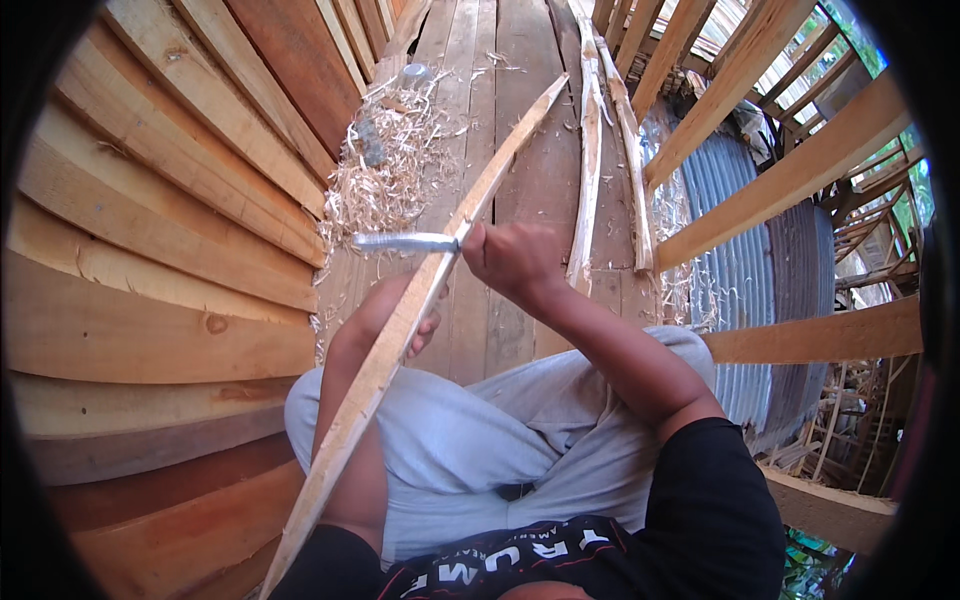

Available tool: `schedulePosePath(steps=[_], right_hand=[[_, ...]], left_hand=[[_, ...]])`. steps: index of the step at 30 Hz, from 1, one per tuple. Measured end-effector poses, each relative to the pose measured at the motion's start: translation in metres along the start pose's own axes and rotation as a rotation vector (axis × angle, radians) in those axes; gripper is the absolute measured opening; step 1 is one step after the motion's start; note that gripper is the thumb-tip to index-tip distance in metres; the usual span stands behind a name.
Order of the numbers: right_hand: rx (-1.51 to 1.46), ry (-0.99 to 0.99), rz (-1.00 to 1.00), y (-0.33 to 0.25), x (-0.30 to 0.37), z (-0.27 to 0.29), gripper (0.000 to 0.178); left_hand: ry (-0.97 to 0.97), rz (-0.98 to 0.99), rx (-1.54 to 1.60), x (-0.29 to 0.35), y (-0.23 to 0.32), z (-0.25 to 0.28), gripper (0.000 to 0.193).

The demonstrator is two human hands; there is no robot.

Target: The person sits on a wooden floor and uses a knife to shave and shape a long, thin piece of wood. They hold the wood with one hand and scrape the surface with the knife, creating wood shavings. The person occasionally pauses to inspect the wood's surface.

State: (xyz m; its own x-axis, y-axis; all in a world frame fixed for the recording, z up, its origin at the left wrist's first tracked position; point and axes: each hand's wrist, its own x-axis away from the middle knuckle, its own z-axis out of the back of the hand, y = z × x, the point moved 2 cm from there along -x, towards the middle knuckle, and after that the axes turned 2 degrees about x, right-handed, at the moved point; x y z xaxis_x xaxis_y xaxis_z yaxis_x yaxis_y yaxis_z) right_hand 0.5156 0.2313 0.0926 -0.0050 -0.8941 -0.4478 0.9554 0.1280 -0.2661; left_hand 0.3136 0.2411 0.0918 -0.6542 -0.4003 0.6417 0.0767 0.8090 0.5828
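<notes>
A long, pale strip of wood (385,350) slants from beside my left shoulder up to a tapered far tip. My left hand (393,310) is closed around it from beneath, with the fingertips showing on its right side. My right hand (515,258) is a fist around the handle of a knife (405,242), and the handle is mostly hidden. The bright blade lies across the strip just beyond my left hand and points left. Where exactly the edge meets the wood is hard to make out.
Curled wood shavings (375,195) heap on the plank floor (470,130) along the left board wall (180,280), with a clear jar (415,75) among them. Two pale wood strips (590,170) lie to the right. Wooden slats (790,210) line the right side; corrugated metal (740,270) lies beyond.
</notes>
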Motion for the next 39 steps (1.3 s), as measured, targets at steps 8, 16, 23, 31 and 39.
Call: schedulePosePath(steps=[8, 16, 23, 31, 39], right_hand=[[0.028, 0.414, 0.183, 0.043, -0.015, -0.030, 0.038], [0.166, 0.593, 0.211, 0.055, -0.032, -0.008, 0.037], [0.076, 0.227, 0.082, 0.035, -0.013, -0.002, 0.043], [0.064, 0.176, 0.033, 0.012, -0.008, -0.020, 0.042], [0.199, 0.063, -0.603, 0.164, -0.030, -0.012, 0.064]], left_hand=[[0.039, -0.033, -0.039, 0.005, 0.009, -0.013, 0.033], [0.045, -0.051, -0.130, -0.001, 0.004, -0.006, 0.040], [0.039, -0.001, -0.051, 0.003, 0.007, -0.009, 0.041], [0.030, -0.035, -0.002, 0.002, 0.005, 0.004, 0.032], [0.015, -0.008, -0.045, 0.001, 0.005, -0.010, 0.037]])
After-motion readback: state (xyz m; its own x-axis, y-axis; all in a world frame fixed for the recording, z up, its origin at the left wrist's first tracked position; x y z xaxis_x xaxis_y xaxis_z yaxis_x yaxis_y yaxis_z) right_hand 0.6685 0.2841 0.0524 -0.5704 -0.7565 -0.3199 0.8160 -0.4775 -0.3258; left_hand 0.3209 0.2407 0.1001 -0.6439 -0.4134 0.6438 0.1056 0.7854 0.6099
